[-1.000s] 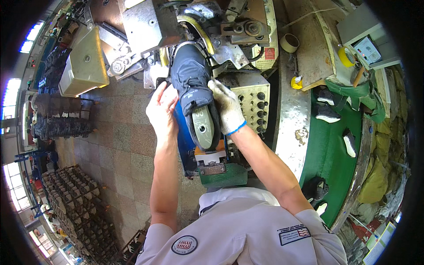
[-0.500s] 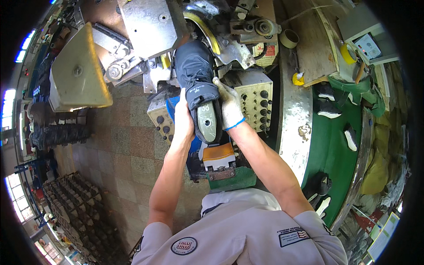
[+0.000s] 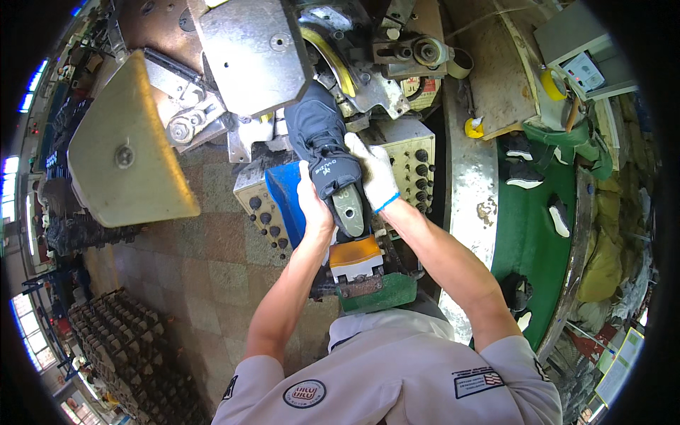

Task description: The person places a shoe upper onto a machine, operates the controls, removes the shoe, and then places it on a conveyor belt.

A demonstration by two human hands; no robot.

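Note:
A black lace-up shoe (image 3: 316,131) fitted on a grey-green shoe last (image 3: 348,212) is between my two hands, heel end toward me. My bare left hand (image 3: 314,200) wraps the shoe's left side near the heel. On the other side my right hand (image 3: 374,172), in a white work glove with a blue cuff, closes on the collar. The toe reaches in among the machine's metal clamps, partly hidden by a thick metal plate (image 3: 258,60). Below the heel sits an orange-brown pad (image 3: 354,250) on the machine.
Control boxes with black knobs (image 3: 421,173) flank the shoe. A pale angular lamp-like cover (image 3: 124,156) juts out at left. On the right, several shoes lie on a green conveyor belt (image 3: 482,276) beside a metal edge. Racks of dark shoe-like pieces (image 3: 127,347) stand lower left.
The shoe and both hands have shifted slightly right and toward me in the picture, and the heel now sits just above the orange-brown pad. The metal plate covers more of the toe. Both hands keep their hold.

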